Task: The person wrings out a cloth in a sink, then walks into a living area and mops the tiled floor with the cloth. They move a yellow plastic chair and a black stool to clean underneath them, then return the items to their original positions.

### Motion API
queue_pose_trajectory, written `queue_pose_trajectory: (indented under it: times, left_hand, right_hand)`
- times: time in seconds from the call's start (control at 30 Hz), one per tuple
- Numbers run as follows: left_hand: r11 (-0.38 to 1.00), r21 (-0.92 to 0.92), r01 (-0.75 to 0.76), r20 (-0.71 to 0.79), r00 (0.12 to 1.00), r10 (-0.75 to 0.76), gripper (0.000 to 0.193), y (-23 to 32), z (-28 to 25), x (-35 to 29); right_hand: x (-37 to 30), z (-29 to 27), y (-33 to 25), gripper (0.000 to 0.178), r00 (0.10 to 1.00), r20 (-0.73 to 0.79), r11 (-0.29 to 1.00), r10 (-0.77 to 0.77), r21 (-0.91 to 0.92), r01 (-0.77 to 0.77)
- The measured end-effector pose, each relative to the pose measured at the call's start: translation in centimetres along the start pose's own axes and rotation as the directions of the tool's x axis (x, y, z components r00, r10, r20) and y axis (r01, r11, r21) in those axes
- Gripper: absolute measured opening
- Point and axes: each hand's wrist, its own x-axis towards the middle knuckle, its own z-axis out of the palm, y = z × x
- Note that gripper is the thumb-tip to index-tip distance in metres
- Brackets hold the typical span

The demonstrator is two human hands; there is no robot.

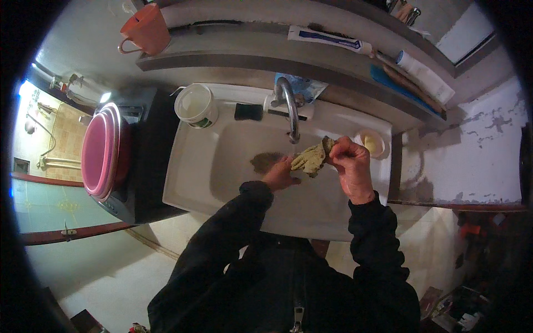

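A crumpled, wet-looking yellow-green cloth (312, 159) hangs over the sink basin, just below the curved metal faucet (292, 114). My right hand (353, 167) pinches its upper right end between thumb and fingers. At the cloth's left end is my left hand (280, 175), its fingertips against the cloth and its thumb held apart below. Part of the left fingers is hidden, the cloth's folds covering some of them. Beneath, the white sink (236, 166) has a brownish murky patch around its drain, beside my left hand.
On the sink's rim are a white bucket (195, 105), a dark green scouring pad (248, 112) and a small cup (371, 143) with something yellow inside. Pink basins (101, 155) stand on a black appliance at left. Above runs a shelf (233, 60) with an orange mug (145, 30) and tubes.
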Motion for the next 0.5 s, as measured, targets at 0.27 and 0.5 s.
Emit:
queue_pose_trajectory:
  times: [0.27, 0.5]
  left_hand:
    - [0.505, -0.774, 0.382, 0.293, 0.923, -0.249, 0.042, 5.4, -3.7, -1.5]
    - [0.005, -0.947, 0.322, 0.319, 0.939, -0.127, 0.041, 7.5, -4.5, -2.2]
  right_hand:
    - [0.6, -4.8, 9.3, 0.043, 0.944, -0.175, 0.933, 0.282, -0.182, -0.312]
    - [-1.5, -4.5, 17.6, 0.045, 0.868, 0.131, 0.828, 0.478, 0.264, -0.496]
